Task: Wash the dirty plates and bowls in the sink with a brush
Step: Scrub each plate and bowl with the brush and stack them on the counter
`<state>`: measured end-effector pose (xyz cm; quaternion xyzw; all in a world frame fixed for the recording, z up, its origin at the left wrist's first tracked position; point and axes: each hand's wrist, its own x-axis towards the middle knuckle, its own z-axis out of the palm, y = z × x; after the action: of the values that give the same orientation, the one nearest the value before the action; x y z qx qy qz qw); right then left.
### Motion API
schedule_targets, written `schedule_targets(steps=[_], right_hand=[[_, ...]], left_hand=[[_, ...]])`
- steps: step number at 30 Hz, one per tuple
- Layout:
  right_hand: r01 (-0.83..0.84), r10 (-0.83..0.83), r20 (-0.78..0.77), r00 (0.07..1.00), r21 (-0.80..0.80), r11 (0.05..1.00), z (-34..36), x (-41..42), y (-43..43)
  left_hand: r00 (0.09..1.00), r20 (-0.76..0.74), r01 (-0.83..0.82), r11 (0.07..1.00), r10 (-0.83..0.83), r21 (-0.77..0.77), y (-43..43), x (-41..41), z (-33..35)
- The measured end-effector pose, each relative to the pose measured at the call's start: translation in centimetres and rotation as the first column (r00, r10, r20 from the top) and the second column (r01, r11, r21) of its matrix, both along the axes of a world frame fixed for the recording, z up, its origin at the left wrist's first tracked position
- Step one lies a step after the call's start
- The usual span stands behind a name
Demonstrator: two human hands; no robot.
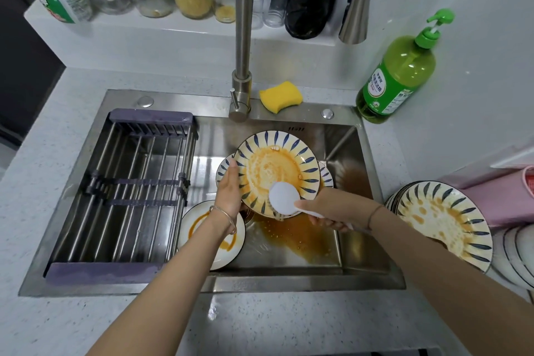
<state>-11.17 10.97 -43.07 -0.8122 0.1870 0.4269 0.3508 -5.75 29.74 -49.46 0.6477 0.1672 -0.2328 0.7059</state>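
Over the sink (365, 266), the right hand (329, 211) curls round the handle of the white brush (284, 198), hiding most of the handle. The bristles under the round head barely show and seem to press the lower rim of the striped plate (274, 165). The left hand (229, 196) grips that plate's left edge, one digit on its face and the rest hidden beneath. Another patterned plate (223, 171) peeks out behind. Orange sauce (297, 240) pools on the steel floor beside a white plate (199, 228). Stacked dirty plates (445, 217) sit on the speckled counter (57, 153), partly covered by the right forearm.
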Motion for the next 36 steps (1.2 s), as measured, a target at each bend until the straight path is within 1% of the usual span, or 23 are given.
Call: schedule_targets(steps=[2,4,7,10,12,14,15,17,20,21,22,23,24,26,27,29,30,31,32,33,35,36], right_hand=[[0.002,-0.002,0.041,0.999,0.01,1.0,-0.5,0.1,0.9],[-0.016,0.016,0.05,0.999,0.001,1.0,-0.6,-0.1,1.1],[-0.038,0.042,0.041,0.998,-0.088,0.995,-0.5,-0.3,-0.5],[0.032,-0.01,0.131,0.991,-0.163,0.986,-0.8,0.1,-1.3],[0.025,0.001,0.183,0.983,-0.143,0.989,-1.1,0.3,-0.6],[-0.013,0.032,0.152,0.988,-0.126,0.992,-1.0,0.2,-0.2],[-0.046,0.065,0.125,0.99,-0.148,0.988,-0.9,0.0,-0.4],[-0.055,0.08,0.106,0.991,-0.218,0.974,-0.6,-0.1,-1.6],[-0.002,0.078,0.205,0.976,-0.348,0.938,-0.3,0.8,-3.0],[0.037,0.071,0.268,0.961,-0.378,0.925,-0.4,1.3,-2.9],[0.041,0.1,0.327,0.94,-0.398,0.917,-0.7,1.7,-2.5],[0.026,0.113,0.334,0.936,-0.385,0.923,-0.7,1.8,-2.1],[0.031,0.082,0.333,0.939,-0.32,0.947,-0.9,1.8,-2.0],[0.008,0.047,0.224,0.973,-0.24,0.971,-0.6,1.4,-2.3],[-0.043,0.084,0.153,0.985,-0.256,0.966,-0.5,1.2,-2.7],[-0.122,0.169,0.108,0.98,-0.345,0.93,-0.2,0.9,-3.4],[-0.137,0.197,0.12,0.973,-0.387,0.912,0.1,0.9,-3.5],[-0.109,0.195,0.172,0.966,-0.412,0.904,-0.1,1.2,-3.5],[-0.09,0.187,0.204,0.961,-0.406,0.909,-0.1,1.3,-3.0],[-0.124,0.233,0.23,0.945,-0.406,0.905,-0.6,1.5,-2.3],[-0.168,0.262,0.239,0.935,-0.353,0.92,-0.8,2.2,-0.9],[-0.178,0.281,0.254,0.926,-0.363,0.915,-0.9,2.4,-0.6]], left_hand=[[1.0,0.01,-0.006,1.0,0.006,0.013,-0.3,-0.1,-0.1],[1.0,0.017,0.003,1.0,-0.004,0.018,-0.3,0.0,0.0],[0.999,0.034,-0.002,1.0,0.001,0.022,0.3,0.5,-0.1],[0.999,0.047,0.016,0.999,-0.017,0.033,0.3,0.3,-0.4],[0.998,0.047,0.027,0.999,-0.029,0.027,-0.1,0.0,-0.6],[0.999,0.045,0.025,1.0,-0.026,0.017,-0.3,-0.1,-0.6],[0.999,0.047,0.023,1.0,-0.023,0.013,-0.2,-0.1,-0.5],[0.999,0.045,0.025,1.0,-0.025,0.016,0.2,0.0,-0.6],[0.998,0.03,0.058,0.998,-0.058,0.022,0.1,-0.4,-1.0],[0.997,0.004,0.072,0.997,-0.072,0.016,-0.2,-0.9,-1.2],[0.996,-0.024,0.089,0.996,-0.089,0.008,-0.5,-1.2,-1.4],[0.993,-0.048,0.104,0.995,-0.104,0.003,-0.8,-1.6,-1.5],[0.992,-0.065,0.108,0.994,-0.108,0.0,-0.9,-1.7,-1.5],[0.993,-0.078,0.092,0.996,-0.092,0.002,-0.7,-1.7,-1.6],[0.994,-0.076,0.079,0.997,-0.078,0.011,-0.4,-1.4,-1.7],[0.995,-0.091,0.05,0.999,-0.048,0.015,0.0,-1.1,-1.9],[0.994,-0.091,0.055,0.998,-0.054,0.016,0.0,-1.1,-1.9],[0.993,-0.091,0.079,0.997,-0.077,0.016,-0.1,-1.1,-1.8],[0.991,-0.085,0.11,0.994,-0.108,0.018,-0.4,-1.3,-1.8],[0.988,-0.081,0.136,0.99,-0.134,0.023,-0.8,-1.5,-1.7],[0.98,-0.086,0.184,0.982,-0.181,0.031,-1.5,-2.0,-1.5],[0.976,-0.087,0.206,0.978,-0.202,0.038,-1.8,-2.2,-1.5]])
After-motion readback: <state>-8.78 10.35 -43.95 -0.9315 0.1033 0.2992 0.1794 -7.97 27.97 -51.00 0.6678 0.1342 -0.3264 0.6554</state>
